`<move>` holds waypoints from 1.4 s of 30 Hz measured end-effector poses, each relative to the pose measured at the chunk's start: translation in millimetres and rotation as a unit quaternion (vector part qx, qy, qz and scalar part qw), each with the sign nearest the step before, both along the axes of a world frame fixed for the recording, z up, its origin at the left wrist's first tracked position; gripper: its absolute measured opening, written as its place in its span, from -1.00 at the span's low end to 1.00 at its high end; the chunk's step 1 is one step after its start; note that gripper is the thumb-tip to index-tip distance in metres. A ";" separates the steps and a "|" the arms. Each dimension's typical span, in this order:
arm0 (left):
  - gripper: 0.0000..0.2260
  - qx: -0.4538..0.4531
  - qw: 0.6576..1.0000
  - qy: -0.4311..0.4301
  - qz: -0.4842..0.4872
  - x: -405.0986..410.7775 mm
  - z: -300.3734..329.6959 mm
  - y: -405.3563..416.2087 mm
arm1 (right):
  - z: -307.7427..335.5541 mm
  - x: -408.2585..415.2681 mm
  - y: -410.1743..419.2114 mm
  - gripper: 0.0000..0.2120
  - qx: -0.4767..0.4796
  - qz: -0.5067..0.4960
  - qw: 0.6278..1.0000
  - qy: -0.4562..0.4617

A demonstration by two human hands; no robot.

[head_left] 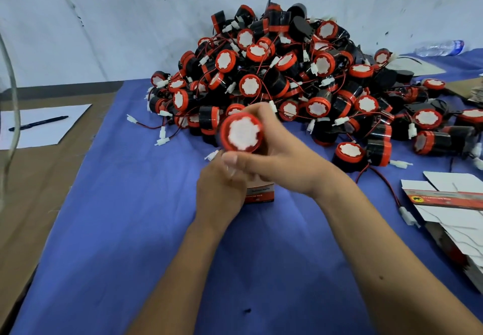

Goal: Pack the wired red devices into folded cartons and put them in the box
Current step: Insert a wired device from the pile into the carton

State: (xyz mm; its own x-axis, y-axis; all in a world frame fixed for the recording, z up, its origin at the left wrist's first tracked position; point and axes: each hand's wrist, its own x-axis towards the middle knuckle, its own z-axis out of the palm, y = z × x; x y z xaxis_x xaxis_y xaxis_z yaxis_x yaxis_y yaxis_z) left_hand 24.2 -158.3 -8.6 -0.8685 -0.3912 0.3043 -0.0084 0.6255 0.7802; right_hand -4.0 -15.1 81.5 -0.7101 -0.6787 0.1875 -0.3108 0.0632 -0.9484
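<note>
1. While a red device (244, 133) is gripped in the right hand (283, 157), a small carton (260, 194) is held upright by the left hand (220, 185) just below it.
2. Loading is judged to be in hand; next, the device must be lined up with the carton's mouth, wire tucked.
3. Open blue desk (146, 230) lies near and left; the device pile (300, 81) crowds the far side, flat cartons (449, 204) the right.

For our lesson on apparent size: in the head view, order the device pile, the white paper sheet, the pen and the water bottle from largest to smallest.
1. Device pile
2. Paper sheet
3. Pen and water bottle: similar length; the bottle lies farther away, so unsure.
</note>
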 end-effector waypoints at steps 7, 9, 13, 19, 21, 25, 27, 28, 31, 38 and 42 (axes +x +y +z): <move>-0.86 0.057 0.997 -0.035 -0.045 2.7 4.2 -1.5 | -9.9 5.5 -6.6 -0.55 0.181 -0.115 0.947 0.239; -0.82 0.066 0.996 -0.020 -0.059 5.4 7.2 -2.2 | -11.7 5.3 -3.3 -0.56 0.186 -0.132 0.943 0.244; -0.69 0.063 0.993 -0.023 -0.095 3.1 6.0 -8.7 | -9.8 2.2 5.4 -0.54 0.230 -0.125 0.932 0.250; -0.85 0.098 0.985 -0.042 -0.134 6.6 14.4 -13.3 | -6.7 4.8 9.4 -0.49 0.316 -0.150 0.893 0.282; -0.87 0.144 0.975 -0.051 -0.159 8.0 15.1 -18.2 | -6.2 7.1 9.5 -0.49 0.336 -0.158 0.879 0.299; -0.74 0.229 0.958 -0.053 -0.163 10.8 18.3 -17.2 | -13.6 12.4 4.7 -0.58 0.345 -0.177 0.871 0.302; -0.77 0.254 0.954 -0.039 -0.154 9.4 19.5 -13.8 | -19.7 12.8 2.1 -0.64 0.358 -0.173 0.872 0.286; -0.78 0.245 0.958 -0.029 -0.147 8.2 19.7 -11.5 | -21.8 12.3 1.5 -0.66 0.359 -0.169 0.875 0.276; -0.85 0.203 0.972 -0.006 -0.114 5.2 14.1 -5.9 | -26.9 13.9 1.8 -0.68 0.349 -0.177 0.873 0.293; -0.77 0.179 0.980 -0.020 -0.080 0.0 9.5 -6.7 | -12.0 15.2 17.6 -0.75 0.410 -0.324 0.813 0.258; -0.75 0.175 0.982 -0.018 -0.072 -1.6 6.5 -5.9 | 4.3 21.2 6.5 -0.93 0.430 -0.321 0.804 0.257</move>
